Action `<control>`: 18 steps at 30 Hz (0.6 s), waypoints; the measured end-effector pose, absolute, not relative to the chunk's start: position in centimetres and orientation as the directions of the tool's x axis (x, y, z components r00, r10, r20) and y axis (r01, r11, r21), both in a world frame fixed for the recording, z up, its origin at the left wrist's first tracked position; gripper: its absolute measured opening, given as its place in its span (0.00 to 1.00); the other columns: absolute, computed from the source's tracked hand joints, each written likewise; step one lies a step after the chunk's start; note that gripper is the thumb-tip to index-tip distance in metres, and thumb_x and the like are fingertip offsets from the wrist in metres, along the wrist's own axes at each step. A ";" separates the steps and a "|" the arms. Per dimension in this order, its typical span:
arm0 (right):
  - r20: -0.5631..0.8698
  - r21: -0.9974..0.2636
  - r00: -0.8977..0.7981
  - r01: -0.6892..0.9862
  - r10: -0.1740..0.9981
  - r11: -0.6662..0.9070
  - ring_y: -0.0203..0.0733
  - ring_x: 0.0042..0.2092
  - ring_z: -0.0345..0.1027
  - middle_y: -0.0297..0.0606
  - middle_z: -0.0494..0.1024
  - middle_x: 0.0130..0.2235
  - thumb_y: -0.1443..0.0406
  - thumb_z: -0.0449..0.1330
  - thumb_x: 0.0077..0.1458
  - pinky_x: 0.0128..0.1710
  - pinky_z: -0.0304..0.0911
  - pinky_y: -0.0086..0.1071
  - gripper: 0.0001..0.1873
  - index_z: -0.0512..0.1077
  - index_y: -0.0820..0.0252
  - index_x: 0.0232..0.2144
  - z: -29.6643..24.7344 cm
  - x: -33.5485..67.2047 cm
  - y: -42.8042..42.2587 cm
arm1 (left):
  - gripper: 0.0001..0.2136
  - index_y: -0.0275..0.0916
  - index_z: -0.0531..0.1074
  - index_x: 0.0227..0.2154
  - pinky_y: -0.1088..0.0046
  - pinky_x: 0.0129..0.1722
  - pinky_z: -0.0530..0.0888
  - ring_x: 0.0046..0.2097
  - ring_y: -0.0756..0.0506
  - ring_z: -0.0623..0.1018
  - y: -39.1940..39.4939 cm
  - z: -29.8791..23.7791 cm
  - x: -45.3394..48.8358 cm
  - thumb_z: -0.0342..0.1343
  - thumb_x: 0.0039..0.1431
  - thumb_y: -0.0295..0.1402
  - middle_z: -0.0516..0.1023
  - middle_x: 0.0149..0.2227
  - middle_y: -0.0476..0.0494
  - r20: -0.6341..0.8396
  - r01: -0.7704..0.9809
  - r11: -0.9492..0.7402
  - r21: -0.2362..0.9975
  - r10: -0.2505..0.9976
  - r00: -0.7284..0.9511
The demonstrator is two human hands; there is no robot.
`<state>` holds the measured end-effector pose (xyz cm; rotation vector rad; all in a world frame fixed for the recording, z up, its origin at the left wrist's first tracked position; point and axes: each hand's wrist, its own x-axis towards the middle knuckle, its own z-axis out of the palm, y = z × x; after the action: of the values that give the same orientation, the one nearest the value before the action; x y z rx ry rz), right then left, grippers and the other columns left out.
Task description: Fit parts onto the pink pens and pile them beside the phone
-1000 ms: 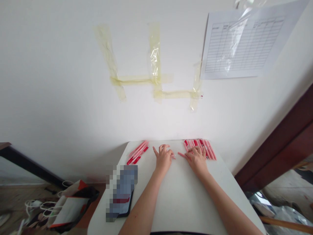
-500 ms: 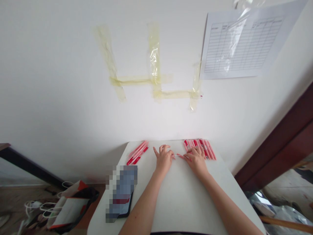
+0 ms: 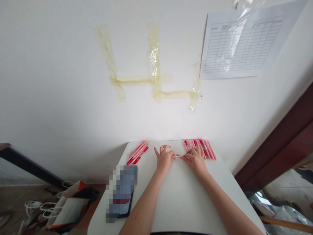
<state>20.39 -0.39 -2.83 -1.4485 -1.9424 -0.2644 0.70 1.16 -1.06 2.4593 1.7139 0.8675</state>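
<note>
A: Your two hands meet low over the white table (image 3: 188, 205), near its far edge by the wall. What is in your grip?

B: Thumb and finger of your left hand (image 3: 165, 160) pinch narrowly at one end of a slim pink-and-white pen piece (image 3: 179, 156), while the other fingers fan out, raised.

A: And your right hand (image 3: 197, 160) closes its fingertips on the opposite end, so the piece lies roughly level in the short gap between your hands. You show a white stretch in the middle with pink beside it; whether that is one part or several, I cannot tell.

B: Just beyond your right fingers, the right-hand row of pens (image 3: 209, 150), pink and red, lies side by side near the wall. Your hand covers the near ends of some.

A: Over to your left, well apart from your left hand, you have a smaller bunch of pens (image 3: 138, 151), lying at a slant with red parts toward you.

B: Nearer you on that side lies a phone (image 3: 126, 210), mostly blurred out. In front of you, yellowish tape (image 3: 154, 62) crosses the wall (image 3: 61, 81), and a printed grid sheet (image 3: 241, 49) hangs at upper right.
</note>
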 end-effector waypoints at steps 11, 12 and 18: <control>0.614 -0.220 -0.175 0.898 0.770 0.380 0.48 0.50 0.63 0.36 0.76 0.39 0.56 0.60 0.59 0.62 0.43 0.53 0.08 0.80 0.43 0.35 -3.4 20.4 -0.2 | 0.04 0.50 0.78 0.34 0.32 0.63 0.37 0.60 0.40 0.63 0.8 -1.0 1.4 0.59 0.59 0.34 0.71 0.54 0.48 0.423 0.843 -0.417 0.340 0.868 0.260; 0.615 -0.215 -0.182 0.898 0.767 0.385 0.48 0.50 0.63 0.36 0.76 0.39 0.56 0.60 0.59 0.62 0.44 0.54 0.08 0.80 0.43 0.35 -3.5 20.4 -0.1 | 0.04 0.51 0.78 0.35 0.32 0.63 0.37 0.60 0.40 0.63 0.8 -1.0 1.5 0.59 0.59 0.34 0.71 0.54 0.48 0.421 0.840 -0.420 0.342 0.868 0.263; 0.626 -0.191 -0.198 0.899 0.754 0.395 0.50 0.50 0.64 0.37 0.76 0.40 0.56 0.60 0.59 0.62 0.44 0.56 0.08 0.80 0.44 0.36 -3.7 20.6 0.0 | 0.03 0.50 0.78 0.34 0.31 0.63 0.37 0.61 0.40 0.63 0.9 -0.9 1.3 0.61 0.57 0.34 0.71 0.54 0.49 0.416 0.841 -0.408 0.355 0.875 0.248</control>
<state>20.58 0.00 -3.69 -1.4094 -2.0029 -0.2849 1.26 0.89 -0.88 2.4344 1.6758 0.8749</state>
